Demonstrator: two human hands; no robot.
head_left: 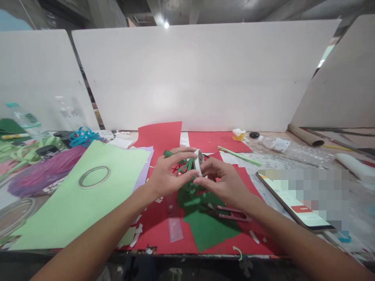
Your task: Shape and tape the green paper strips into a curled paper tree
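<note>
Over the red paper (152, 234) at the middle of the table, as the head view shows, both our hands meet at a small white roll (199, 162), raised on its edge. Our left hand (170, 173) has it clamped between thumb and fingers from the left. Our right hand (224, 179) curls its fingers against the right side, thumb just below; we cannot tell whether those fingertips are pinched together on anything.

Just behind and under our fingers we see a tangle of dark green paper strips (191, 187). Below them a dark green sheet (202, 232) lies on the red paper, with pink-handled scissors (233, 214) partly over it and a clear ruler (175, 228) just to its left.

To our left, a tape roll (80, 182) rests flat on a light green sheet (70, 210), near a purple plastic bag (49, 171). To our right, we have a phone (295, 205) lying face up, with two light green strips (240, 156) beyond it and a black-capped bottle (274, 143) on its side.
</note>
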